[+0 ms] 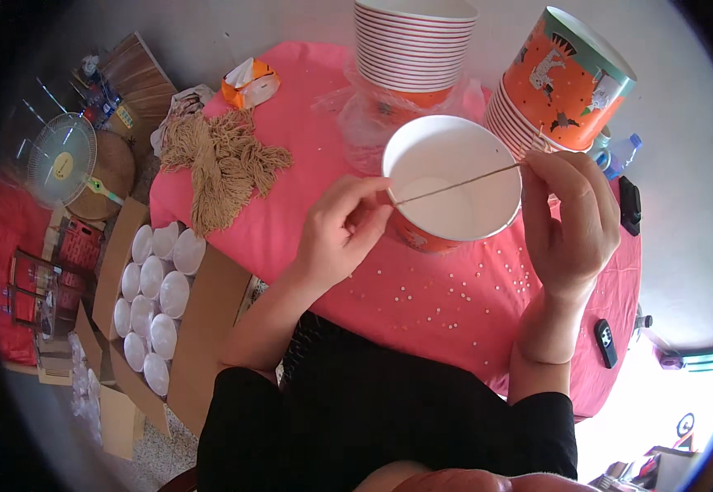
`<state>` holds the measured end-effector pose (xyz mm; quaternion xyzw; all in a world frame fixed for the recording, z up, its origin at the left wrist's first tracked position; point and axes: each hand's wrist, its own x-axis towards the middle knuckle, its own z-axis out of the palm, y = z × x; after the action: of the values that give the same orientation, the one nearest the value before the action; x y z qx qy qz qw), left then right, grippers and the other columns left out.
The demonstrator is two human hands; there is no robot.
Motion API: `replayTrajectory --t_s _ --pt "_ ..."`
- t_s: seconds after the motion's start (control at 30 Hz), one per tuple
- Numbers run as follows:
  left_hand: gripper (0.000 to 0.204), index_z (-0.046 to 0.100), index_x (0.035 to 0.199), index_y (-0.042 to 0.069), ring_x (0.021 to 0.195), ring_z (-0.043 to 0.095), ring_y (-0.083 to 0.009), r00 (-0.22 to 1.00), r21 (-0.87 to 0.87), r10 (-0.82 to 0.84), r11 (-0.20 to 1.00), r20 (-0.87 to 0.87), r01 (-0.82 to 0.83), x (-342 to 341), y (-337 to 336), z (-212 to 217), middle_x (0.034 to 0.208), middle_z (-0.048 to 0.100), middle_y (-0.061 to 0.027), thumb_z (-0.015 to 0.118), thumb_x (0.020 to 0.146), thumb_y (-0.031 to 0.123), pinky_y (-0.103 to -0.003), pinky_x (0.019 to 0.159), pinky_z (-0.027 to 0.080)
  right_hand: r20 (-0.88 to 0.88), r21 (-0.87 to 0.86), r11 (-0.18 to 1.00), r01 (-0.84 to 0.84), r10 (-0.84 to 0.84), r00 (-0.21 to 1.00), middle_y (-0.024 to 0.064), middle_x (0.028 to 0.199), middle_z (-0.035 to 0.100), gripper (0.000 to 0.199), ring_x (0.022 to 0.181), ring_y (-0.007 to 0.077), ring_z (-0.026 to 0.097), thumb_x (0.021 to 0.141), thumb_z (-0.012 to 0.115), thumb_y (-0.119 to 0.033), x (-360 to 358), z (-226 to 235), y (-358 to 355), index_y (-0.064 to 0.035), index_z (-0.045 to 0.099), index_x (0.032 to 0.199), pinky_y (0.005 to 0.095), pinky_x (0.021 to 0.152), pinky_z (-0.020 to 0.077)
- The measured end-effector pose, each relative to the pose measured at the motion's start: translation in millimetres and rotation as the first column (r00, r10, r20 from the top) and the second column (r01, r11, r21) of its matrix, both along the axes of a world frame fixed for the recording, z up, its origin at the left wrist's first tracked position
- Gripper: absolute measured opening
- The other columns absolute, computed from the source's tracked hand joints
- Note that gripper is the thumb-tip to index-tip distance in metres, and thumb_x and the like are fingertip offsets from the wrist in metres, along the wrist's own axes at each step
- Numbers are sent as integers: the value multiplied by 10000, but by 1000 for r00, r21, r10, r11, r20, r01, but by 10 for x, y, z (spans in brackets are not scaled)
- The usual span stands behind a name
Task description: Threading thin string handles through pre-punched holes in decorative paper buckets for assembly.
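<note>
An orange paper bucket (455, 184) with a white inside stands on the pink tablecloth (422, 295). A thin tan string (455, 185) is stretched across its open top. My left hand (341, 230) pinches one end of the string at the bucket's left rim. My right hand (569, 221) pinches the other end at the right rim. Small white paper dots lie scattered on the cloth in front of the bucket.
Two stacks of paper buckets (414, 49) (557, 82) stand behind. A bundle of tan strings (221, 160) and an orange tissue pack (250, 82) lie at the left. A cardboard box of white lids (155, 295) sits on the floor, near a fan (61, 160). A plastic bottle (619, 152) stands at the right.
</note>
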<state>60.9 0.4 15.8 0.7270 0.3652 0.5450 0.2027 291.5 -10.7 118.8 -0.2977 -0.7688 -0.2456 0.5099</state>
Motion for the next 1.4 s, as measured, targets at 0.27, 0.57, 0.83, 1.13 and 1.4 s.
replayTrajectory --t_s 0.27,0.57,0.83,1.13,1.4 --pt "361 625 1156 39 695 655 -203 964 81 -121 986 -238 144 234 -293 -1 828 644 -113 708 805 38 -293 551 495 -80 -95 993 -70 62 995 84 735 613 238 620 209 618 721 702 85 -15 -19 -14 -22 623 918 304 542 472" --pt "100 631 962 11 699 552 -44 997 -294 10 956 74 12 -187 325 79 766 599 15 645 865 31 -216 605 443 -723 -494 442 -749 269 636 25 822 630 223 726 75 615 821 598 107 -22 -5 -206 14 581 1022 194 622 464" --pt "146 644 972 20 694 555 -63 991 -310 18 949 -130 -58 -528 856 278 785 617 14 667 836 67 -222 632 459 -888 -321 36 -947 338 313 105 847 662 202 717 124 651 813 641 97 55 -31 -116 50 585 1001 204 629 508" --pt "230 672 1078 -6 694 577 -73 944 -345 -279 881 176 324 -172 101 645 836 665 -42 573 946 154 -204 602 444 -922 -280 -122 -952 310 231 199 917 683 143 798 247 710 868 579 124 -165 -173 -56 88 595 1006 334 739 608" --pt "203 641 1048 -32 601 532 -57 828 -514 -390 652 403 557 -62 -276 626 772 638 -38 574 978 147 -183 506 427 -864 -113 74 -991 486 135 193 972 677 139 867 291 703 930 498 78 -95 -231 169 25 551 1046 391 768 600"
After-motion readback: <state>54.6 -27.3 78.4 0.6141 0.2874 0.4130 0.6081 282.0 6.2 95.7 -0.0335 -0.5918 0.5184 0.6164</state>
